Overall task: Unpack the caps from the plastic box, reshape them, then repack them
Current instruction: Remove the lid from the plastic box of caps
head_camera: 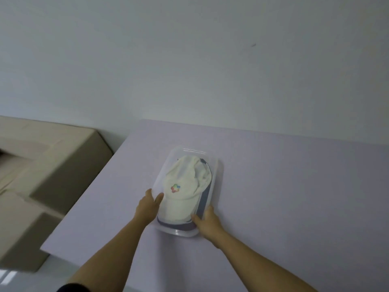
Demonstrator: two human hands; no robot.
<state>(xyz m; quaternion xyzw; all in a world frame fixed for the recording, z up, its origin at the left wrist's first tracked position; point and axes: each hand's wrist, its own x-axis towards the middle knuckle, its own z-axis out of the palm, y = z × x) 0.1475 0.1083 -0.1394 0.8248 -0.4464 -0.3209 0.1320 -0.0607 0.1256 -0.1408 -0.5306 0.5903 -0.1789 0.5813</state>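
A clear plastic box [217,175] stands on the pale lilac table [284,186], with no lid visible on it. A white cap [185,186] with a small coloured logo lies on top inside; a dark blue cap [205,199] shows beneath it along the right and near side. My left hand [149,204] grips the box's left rim, thumb over the edge by the white cap. My right hand [208,221] grips the near right corner, thumb inside against the caps.
Several cardboard boxes [52,165] stand on the floor to the left of the table. A plain white wall [189,60] runs behind the table's far edge. The table's left edge [88,197] slants close to my left forearm.
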